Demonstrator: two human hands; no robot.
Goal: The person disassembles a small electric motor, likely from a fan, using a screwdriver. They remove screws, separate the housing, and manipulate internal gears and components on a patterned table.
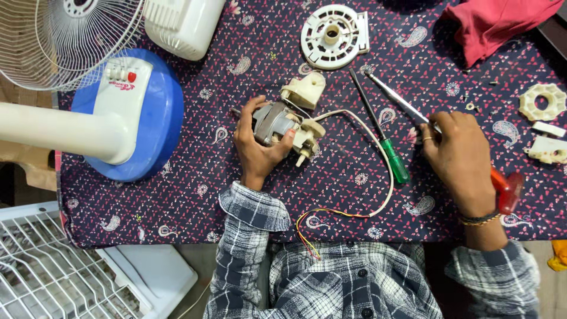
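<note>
My left hand (255, 147) grips a small fan motor (277, 123) with cream plastic parts, resting it on the patterned cloth (331, 195). A white cable (387, 171) loops from the motor to coloured wires near my shirt. My right hand (458, 156) lies over a screwdriver with a red handle (507, 189), its metal shaft (397, 97) pointing up-left. A green-handled screwdriver (394, 159) lies between my hands, untouched.
A blue fan base with white stand (144, 112) and a wire fan guard (65, 35) sit at left. A round white plastic cover (333, 35), a red cloth (496, 23), small white parts (543, 103) and loose screws lie about. A white grille (53, 272) lies below the table.
</note>
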